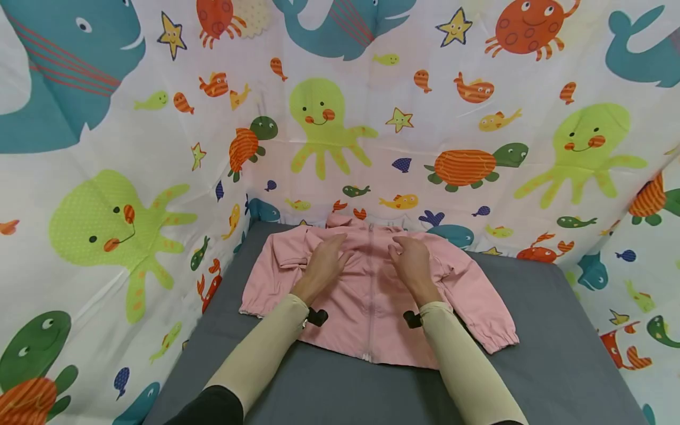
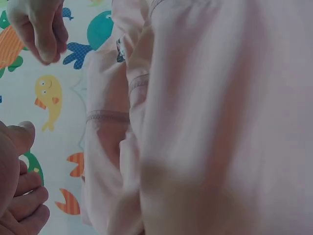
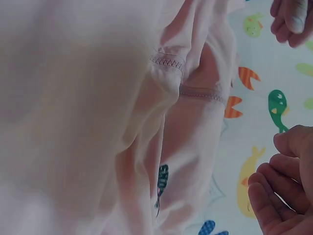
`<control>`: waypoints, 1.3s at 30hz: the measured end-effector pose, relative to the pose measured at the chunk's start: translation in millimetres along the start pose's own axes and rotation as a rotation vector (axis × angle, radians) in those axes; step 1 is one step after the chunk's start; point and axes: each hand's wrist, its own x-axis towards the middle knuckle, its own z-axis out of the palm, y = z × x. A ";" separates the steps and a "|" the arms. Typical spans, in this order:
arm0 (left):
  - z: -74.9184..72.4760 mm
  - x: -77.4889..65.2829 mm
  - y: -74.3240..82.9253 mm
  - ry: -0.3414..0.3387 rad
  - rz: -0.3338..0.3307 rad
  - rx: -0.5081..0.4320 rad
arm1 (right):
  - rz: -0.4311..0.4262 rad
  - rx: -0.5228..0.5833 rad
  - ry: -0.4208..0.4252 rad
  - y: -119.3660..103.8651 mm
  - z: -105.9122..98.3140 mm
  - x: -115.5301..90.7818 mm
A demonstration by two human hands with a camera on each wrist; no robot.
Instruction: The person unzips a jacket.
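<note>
A pink zip-up jacket [image 1: 353, 295] lies spread on the grey surface, its zipper [image 1: 370, 283] running down the middle and its sleeves out to both sides. Over the left part of its chest is my left hand [image 1: 325, 262], fingers loosely bent and holding nothing. My right hand [image 1: 413, 262] hovers over the right part in much the same pose, also without anything in it. Both wrist views show the left hand [image 2: 24, 191] and right hand [image 3: 283, 186] apart from the pink cloth [image 3: 195, 132]. A small dark print [image 3: 162, 181] shows on the fabric.
The grey padded surface [image 1: 340, 392] extends in front of the jacket and to both sides. A white curtain [image 1: 361, 141] printed with sea animals rises behind it, and similar printed cloth hangs at the left and right. The collar end lies close to the back curtain.
</note>
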 end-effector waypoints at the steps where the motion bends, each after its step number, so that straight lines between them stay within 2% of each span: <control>1: 1.3 3.9 -0.3 -0.006 -0.002 -0.012 | 0.008 0.003 -0.017 -0.2 3.2 3.8; 5: 8.9 21.0 -3.6 -0.040 -0.003 -0.015 | -0.011 0.010 -0.059 -2.1 15.0 19.6; 10: 19.4 42.8 -5.6 -0.127 0.002 0.046 | -0.060 0.003 -0.078 -1.3 28.1 34.1; 14: 28.1 64.2 -4.1 -0.191 -0.004 0.041 | -0.031 -0.004 -0.094 1.6 33.9 44.7; 18: 39.3 81.6 -10.9 -0.235 -0.009 0.079 | 0.007 -0.001 -0.125 2.4 39.8 51.3; 22: 49.3 91.2 -20.5 -0.261 -0.003 0.094 | 0.016 -0.010 -0.147 4.1 49.9 52.5; 25: 56.2 94.2 -26.5 -0.311 0.002 0.098 | 0.033 -0.007 -0.161 6.0 59.0 49.7; 30: 67.5 98.1 -30.7 -0.369 0.023 0.170 | 0.049 0.019 -0.169 8.1 69.3 44.6; 34: 72.4 104.4 -30.6 -0.356 0.009 0.218 | 0.055 0.034 -0.176 8.7 73.7 46.9; 39: 88.1 119.1 -44.1 -0.272 0.038 0.169 | 0.011 0.018 -0.152 10.9 74.4 54.8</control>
